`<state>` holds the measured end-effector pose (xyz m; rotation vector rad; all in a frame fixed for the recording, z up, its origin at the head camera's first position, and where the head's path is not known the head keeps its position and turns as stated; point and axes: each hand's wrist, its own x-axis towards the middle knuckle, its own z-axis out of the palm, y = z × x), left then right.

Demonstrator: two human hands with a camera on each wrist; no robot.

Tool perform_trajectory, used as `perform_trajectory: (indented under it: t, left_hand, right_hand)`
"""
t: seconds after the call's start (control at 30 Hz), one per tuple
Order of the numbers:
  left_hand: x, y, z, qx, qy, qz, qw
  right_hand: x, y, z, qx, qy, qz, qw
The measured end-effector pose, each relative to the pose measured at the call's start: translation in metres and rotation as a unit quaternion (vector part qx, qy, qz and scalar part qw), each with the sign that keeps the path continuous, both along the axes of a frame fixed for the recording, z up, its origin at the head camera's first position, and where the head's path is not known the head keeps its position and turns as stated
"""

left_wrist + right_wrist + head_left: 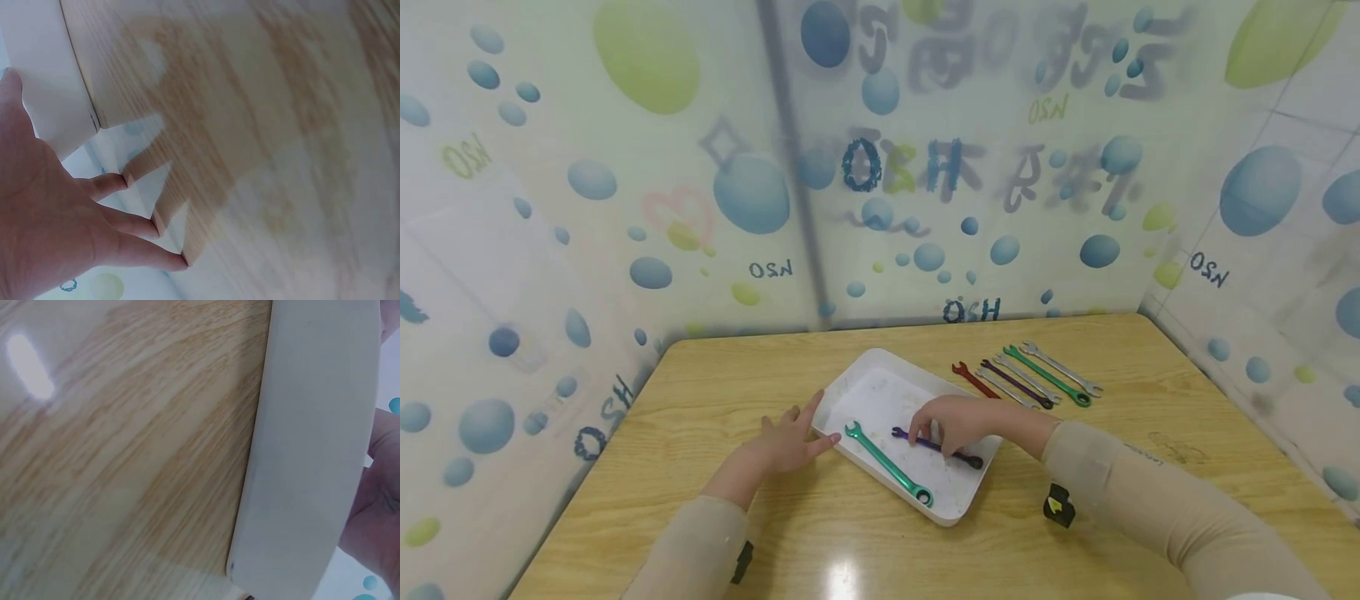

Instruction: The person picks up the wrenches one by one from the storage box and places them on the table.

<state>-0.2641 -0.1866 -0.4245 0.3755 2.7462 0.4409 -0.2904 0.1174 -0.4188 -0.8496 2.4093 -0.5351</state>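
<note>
A white tray [951, 510] holds a green combination wrench [887, 463] and a purple combination wrench [972, 460]. My right hand [958, 419] reaches over the tray's right side, its curled fingers and thumb gripping the purple wrench around the middle of its shank. In the right wrist view, the tray's outer wall [306, 450] hides the fingertips and the wrench. At the tray's left edge is my left hand [782, 442], fingers spread, with the thumb and index finger at the rim. The left wrist view shows the other fingertips [181, 261] touching the tabletop [262, 206].
Right of the tray lies a slanted row of wrenches: a red one [973, 379], a purple one [1017, 383], a green one [1048, 377] and several silver ones, including a silver wrench [1063, 369] at the far end. A patterned curtain [880, 275] stands behind the table.
</note>
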Motion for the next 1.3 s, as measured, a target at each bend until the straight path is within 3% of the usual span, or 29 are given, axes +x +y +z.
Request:
perform_trajectory:
  t: [0.83, 1.3]
  left_hand:
    - [-0.002, -0.001, -0.006, -0.003, -0.001, 0.005, 1.0]
    - [-0.003, 0.001, -0.006, -0.013, 0.008, 0.003, 0.9999]
  right_hand:
    - [0.002, 0.006, -0.002, 0.012, 0.013, -0.024, 0.9996]
    - [0.008, 0.024, 0.021, -0.032, 0.026, -0.056, 0.9976]
